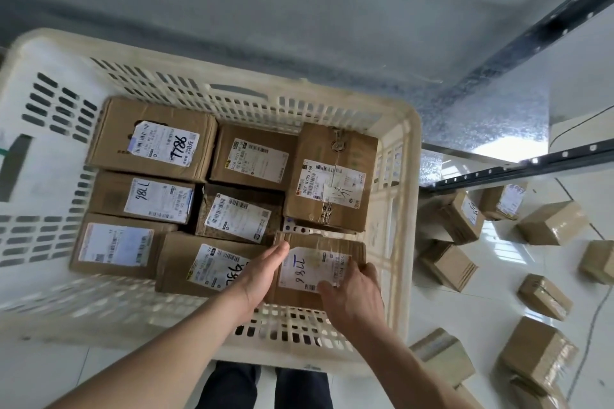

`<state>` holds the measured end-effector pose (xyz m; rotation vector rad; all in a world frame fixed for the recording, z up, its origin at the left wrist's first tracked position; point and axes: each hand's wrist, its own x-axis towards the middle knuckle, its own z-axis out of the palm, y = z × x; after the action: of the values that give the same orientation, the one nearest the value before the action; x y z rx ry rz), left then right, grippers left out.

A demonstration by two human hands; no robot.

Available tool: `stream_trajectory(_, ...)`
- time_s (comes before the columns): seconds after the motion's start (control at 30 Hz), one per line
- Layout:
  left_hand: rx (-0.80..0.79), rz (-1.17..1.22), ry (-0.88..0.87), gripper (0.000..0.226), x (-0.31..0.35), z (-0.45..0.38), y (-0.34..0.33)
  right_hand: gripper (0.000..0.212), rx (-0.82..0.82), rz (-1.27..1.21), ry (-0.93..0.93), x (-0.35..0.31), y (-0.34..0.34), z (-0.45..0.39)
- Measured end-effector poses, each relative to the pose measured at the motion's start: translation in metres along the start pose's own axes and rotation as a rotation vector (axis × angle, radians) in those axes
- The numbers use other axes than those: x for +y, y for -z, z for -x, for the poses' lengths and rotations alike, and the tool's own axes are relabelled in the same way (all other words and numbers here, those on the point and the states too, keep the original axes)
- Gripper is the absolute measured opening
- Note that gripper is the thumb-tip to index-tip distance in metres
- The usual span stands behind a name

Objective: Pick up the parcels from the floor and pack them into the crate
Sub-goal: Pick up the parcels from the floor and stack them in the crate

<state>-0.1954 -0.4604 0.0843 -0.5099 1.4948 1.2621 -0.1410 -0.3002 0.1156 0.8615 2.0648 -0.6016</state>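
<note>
A big cream slatted crate [403, 209] fills the left and middle of the view, with several labelled cardboard parcels packed flat in it. Both my hands are down in its near right corner on one parcel [309, 262] with a white label marked 7786. My left hand [262, 276] lies with straight fingers along that parcel's left edge. My right hand [354, 295] rests on its near right corner, with the fingers bent over the right edge. Several more brown parcels [551, 222] lie loose on the white tiled floor to the right of the crate.
A metal shelf rack [498, 116] with dark rails stands at the back right, above some of the floor parcels. A thin cable [594, 325] runs across the tiles at the far right. My dark trouser legs [265, 385] stand against the crate's near wall.
</note>
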Motion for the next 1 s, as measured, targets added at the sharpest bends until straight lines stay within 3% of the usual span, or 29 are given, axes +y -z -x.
stream_trajectory(0.1, -0.012, -0.183, -0.009, 0.078, 0.0, -0.001, -0.002, 0.059, -0.024, 0.017, -0.042, 0.003, -0.013, -0.013)
stream_trajectory(0.17, -0.006, -0.318, -0.007, 0.067, -0.003, -0.004, -0.003, 0.057, -0.042, 0.029, -0.059, 0.0, -0.016, -0.012)
stream_trajectory(0.23, 0.003, -0.451, 0.012, 0.07, -0.007, -0.008, -0.003, 0.058, -0.047, 0.058, -0.05, -0.002, -0.017, -0.011)
stream_trajectory(0.33, 0.028, -0.62, -0.004, 0.076, -0.014, -0.021, 0.0, 0.078, -0.022, 0.127, 0.013, -0.002, -0.021, -0.014)
stream_trajectory(0.47, 0.08, -0.644, -0.019, 0.076, -0.017, -0.027, -0.002, 0.088, 0.049, 0.216, 0.15, -0.006, -0.02, -0.03)
stream_trajectory(0.73, 0.092, -0.739, -0.057, 0.065, -0.021, -0.032, -0.012, 0.095, -0.14, 0.334, 0.255, -0.011, -0.033, -0.068)
stream_trajectory(0.87, 0.204, -0.876, -0.099, 0.066, -0.019, -0.037, -0.015, 0.091, -0.126, 0.272, 0.264, -0.015, -0.038, -0.071)
stream_trajectory(1.0, 0.243, -1.031, -0.184, 0.07, -0.011, -0.05, -0.013, 0.068, 0.014, 0.359, 0.31, -0.013, -0.041, -0.077)
